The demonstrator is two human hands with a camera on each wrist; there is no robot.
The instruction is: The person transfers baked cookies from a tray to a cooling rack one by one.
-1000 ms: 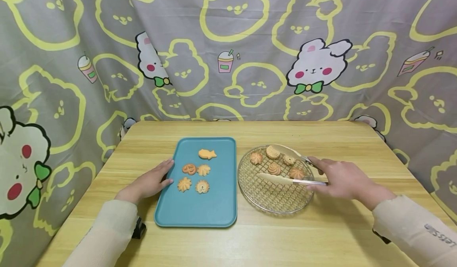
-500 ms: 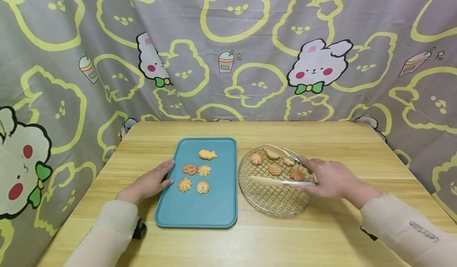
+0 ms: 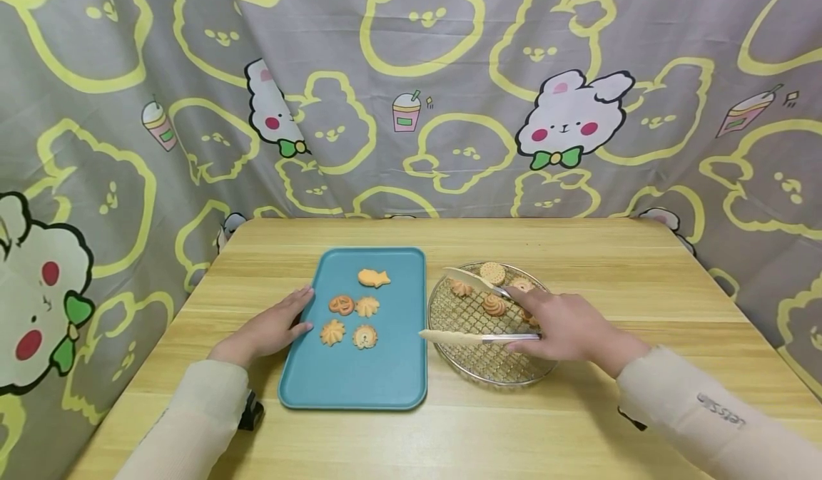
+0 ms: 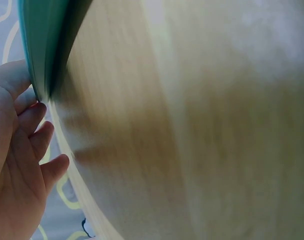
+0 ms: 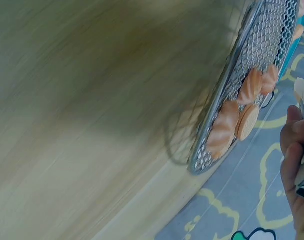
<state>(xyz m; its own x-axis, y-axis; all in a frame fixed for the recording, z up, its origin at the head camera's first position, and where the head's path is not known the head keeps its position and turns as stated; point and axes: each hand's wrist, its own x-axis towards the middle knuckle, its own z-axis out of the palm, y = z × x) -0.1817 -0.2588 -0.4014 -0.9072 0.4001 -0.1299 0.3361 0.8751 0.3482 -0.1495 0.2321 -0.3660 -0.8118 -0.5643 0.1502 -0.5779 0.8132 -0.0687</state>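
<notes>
Five biscuits point(image 3: 367, 306) lie on the blue tray point(image 3: 352, 376), and I count five more biscuits point(image 3: 492, 274) on the round wire rack point(image 3: 497, 359) at its 3 o'clock, two partly hidden by the right hand point(image 3: 565, 327). That hand grips the tongs point(image 3: 510, 337), whose arms stand wide apart with nothing pinched between the tips. One tip hangs over the star-shaped biscuit point(image 3: 461, 291) at the rack's 10 o'clock; the other reaches past the rack's 9 o'clock rim to the tray's edge, and I can't tell whether they touch. From my end, that overreach is the chief worry: a low sweep could snag the rim or knock the tray and jolt what lies on it. Squeezing from here might also shove the swirled biscuit point(image 3: 494, 304), just above the rack's centre, into its neighbours, and too firm a pinch would probably crack something so crumbly. The left hand point(image 3: 266, 330) rests against the tray at 10 o'clock without a firm hold, so I'd expect an uneven push to swing the tray towards the rack.
</notes>
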